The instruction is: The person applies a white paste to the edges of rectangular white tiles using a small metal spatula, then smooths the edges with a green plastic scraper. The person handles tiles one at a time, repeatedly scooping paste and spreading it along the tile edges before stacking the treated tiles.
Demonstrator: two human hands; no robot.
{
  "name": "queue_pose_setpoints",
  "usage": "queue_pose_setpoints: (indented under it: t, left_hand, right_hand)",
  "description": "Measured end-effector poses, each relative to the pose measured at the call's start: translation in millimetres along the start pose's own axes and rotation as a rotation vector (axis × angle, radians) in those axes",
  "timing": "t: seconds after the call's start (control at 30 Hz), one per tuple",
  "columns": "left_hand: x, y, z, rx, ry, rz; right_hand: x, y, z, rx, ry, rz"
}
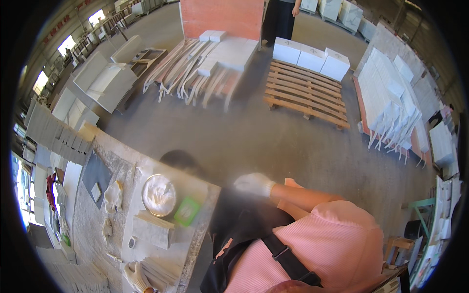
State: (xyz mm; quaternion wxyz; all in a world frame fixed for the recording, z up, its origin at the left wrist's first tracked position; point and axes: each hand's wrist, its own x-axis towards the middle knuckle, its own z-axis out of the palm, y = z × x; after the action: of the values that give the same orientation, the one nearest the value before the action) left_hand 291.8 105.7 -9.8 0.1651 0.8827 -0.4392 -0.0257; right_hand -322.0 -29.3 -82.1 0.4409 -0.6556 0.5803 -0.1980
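My right hand, in a white glove, is against the front of my black apron; its fingers are blurred in a dusty haze. At the lower left my left hand, also gloved, lies on the dusty worktable beside a stack of thin pale slabs. Its fingers look stretched out. Farther up the table are a short stack of pale tiles, a round gold-rimmed dish with white stuff in it, and a blurred green square item.
On the table's left lie a dark grey sheet and a crumpled pale glove. Beyond the floor stand a wooden pallet with white boxes, slab-and-strip stacks, a right-hand rack and a person.
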Motion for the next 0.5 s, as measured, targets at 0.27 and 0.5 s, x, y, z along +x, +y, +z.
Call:
queue_pose_setpoints:
  t: [0.27, 0.5]
  left_hand:
    - [-8, 16, -3, -0.114, 0.034, -0.004]
    - [5, 15, 0, -0.196, -0.107, -0.072]
  right_hand:
    - [-59, 160, -8, -0.466, 0.132, 0.504]
    - [-65, 170, 3, -0.525, 0.069, 0.545]
